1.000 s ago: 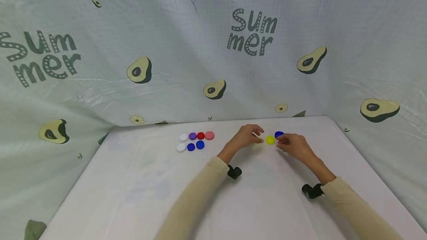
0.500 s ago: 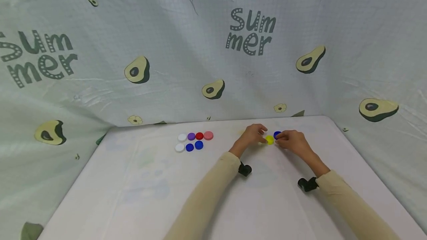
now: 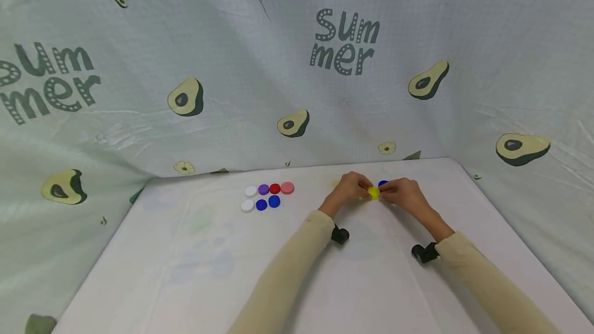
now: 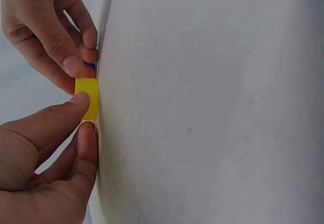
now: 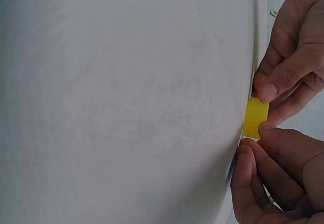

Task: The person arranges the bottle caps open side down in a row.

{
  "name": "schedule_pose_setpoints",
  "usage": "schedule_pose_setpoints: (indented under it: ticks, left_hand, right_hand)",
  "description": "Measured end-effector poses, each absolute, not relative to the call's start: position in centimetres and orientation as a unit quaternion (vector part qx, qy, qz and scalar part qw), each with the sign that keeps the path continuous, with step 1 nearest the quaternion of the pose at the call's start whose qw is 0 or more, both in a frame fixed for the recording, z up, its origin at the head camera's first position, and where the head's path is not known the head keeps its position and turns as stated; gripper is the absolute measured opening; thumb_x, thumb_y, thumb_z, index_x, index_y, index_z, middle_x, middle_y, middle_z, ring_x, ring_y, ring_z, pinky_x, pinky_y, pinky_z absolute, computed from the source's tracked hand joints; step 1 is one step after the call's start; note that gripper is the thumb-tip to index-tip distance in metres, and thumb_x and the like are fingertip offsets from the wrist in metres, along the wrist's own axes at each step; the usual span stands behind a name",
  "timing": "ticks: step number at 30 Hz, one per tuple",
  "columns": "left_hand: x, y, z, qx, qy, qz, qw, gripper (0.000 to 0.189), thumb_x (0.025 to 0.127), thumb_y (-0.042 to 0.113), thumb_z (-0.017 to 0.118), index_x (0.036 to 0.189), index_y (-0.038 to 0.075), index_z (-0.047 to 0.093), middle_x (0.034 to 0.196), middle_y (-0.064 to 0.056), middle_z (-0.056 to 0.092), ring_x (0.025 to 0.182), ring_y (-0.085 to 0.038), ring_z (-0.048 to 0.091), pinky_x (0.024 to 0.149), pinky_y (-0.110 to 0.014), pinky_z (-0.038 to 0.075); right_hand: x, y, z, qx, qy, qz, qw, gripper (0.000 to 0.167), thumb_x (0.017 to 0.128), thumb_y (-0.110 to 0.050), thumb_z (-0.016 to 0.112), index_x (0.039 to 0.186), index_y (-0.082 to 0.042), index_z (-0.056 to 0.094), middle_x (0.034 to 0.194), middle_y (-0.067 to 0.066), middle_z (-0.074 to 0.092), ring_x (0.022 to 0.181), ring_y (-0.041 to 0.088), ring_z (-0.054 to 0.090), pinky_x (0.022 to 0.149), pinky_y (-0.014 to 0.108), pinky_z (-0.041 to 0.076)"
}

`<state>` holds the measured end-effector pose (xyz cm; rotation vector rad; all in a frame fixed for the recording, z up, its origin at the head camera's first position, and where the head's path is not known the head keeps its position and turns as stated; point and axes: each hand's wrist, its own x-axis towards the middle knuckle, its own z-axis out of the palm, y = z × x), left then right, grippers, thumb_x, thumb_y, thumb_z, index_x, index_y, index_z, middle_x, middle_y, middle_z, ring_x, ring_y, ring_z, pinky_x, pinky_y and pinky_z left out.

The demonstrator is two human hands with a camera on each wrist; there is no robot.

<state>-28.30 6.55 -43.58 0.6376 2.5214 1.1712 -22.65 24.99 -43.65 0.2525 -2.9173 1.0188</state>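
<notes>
A small round yellow bottle cap [image 3: 374,193] is at the back right of the white table, between both hands. From the left side, my left hand [image 3: 351,187] grips it, the thumb lying over its side in the left wrist view. My right hand [image 3: 406,193] holds the opposite edge with thumb and fingertips, the other fingers curled. Both wrist views show the yellow cap [image 4: 91,84] side-on, close to the table surface; whether it is lifted I cannot tell. A blue cap [image 3: 382,183] lies just behind, partly covered by my right hand.
Left of the hands lie two rows of caps. The back row has a white cap [image 3: 251,190], a purple cap [image 3: 263,189], a red cap [image 3: 275,188] and a pink cap [image 3: 287,188]. In front are another white cap [image 3: 248,205] and two blue caps [image 3: 274,201]. A printed cloth [image 3: 250,66] hangs behind the table.
My left hand has moved right to the yellow cap and taken hold of it. My right hand has shifted slightly left, from beside the blue cap onto the yellow cap's edge.
</notes>
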Motion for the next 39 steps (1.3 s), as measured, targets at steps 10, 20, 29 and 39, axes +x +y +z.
schedule_pose_setpoints:
  ticks: [10, 20, 29, 39]
  left_hand:
    - [-28.2, 5.8, -43.4, 0.255, 0.872, 0.402, 0.116, 0.027, 0.084, 0.010, 0.085, 0.108, 0.003, 0.077, 0.100, -0.005, 0.077, 0.086, -0.008, 0.066, 0.072, -0.013, 0.050]
    - [-27.1, 4.2, -42.4, 0.275, 0.865, 0.412, 0.077, 0.024, 0.084, 0.013, 0.084, 0.106, 0.004, 0.078, 0.099, -0.004, 0.077, 0.085, -0.009, 0.068, 0.074, -0.014, 0.051]
    - [-25.9, 2.1, -41.4, 0.261, 0.861, 0.432, 0.066, 0.023, 0.086, 0.014, 0.082, 0.107, 0.006, 0.078, 0.099, -0.003, 0.076, 0.086, -0.008, 0.067, 0.075, -0.016, 0.054]
    - [-24.6, -1.1, -41.9, 0.254, 0.852, 0.456, 0.053, 0.020, 0.087, 0.011, 0.081, 0.106, 0.006, 0.078, 0.094, -0.002, 0.076, 0.081, -0.009, 0.065, 0.073, -0.017, 0.055]
  right_hand:
    - [-22.6, 24.6, -43.2, 0.094, -0.936, 0.337, 0.028, 0.027, 0.090, -0.010, 0.077, 0.112, 0.006, 0.075, 0.098, 0.018, 0.077, 0.088, 0.029, 0.074, 0.072, 0.035, 0.060]
    - [-21.6, 23.5, -42.6, 0.114, -0.923, 0.359, 0.073, 0.027, 0.087, -0.009, 0.081, 0.109, 0.005, 0.075, 0.094, 0.015, 0.077, 0.087, 0.028, 0.075, 0.068, 0.024, 0.057]
    - [-20.9, 21.9, -41.9, 0.132, -0.906, 0.390, 0.096, 0.027, 0.085, -0.012, 0.083, 0.107, 0.002, 0.077, 0.092, 0.013, 0.077, 0.084, 0.025, 0.075, 0.066, 0.020, 0.056]
    - [-20.1, 19.1, -42.3, 0.148, -0.896, 0.409, 0.092, 0.024, 0.084, -0.011, 0.084, 0.105, 0.000, 0.078, 0.092, 0.010, 0.077, 0.081, 0.021, 0.074, 0.068, 0.023, 0.058]
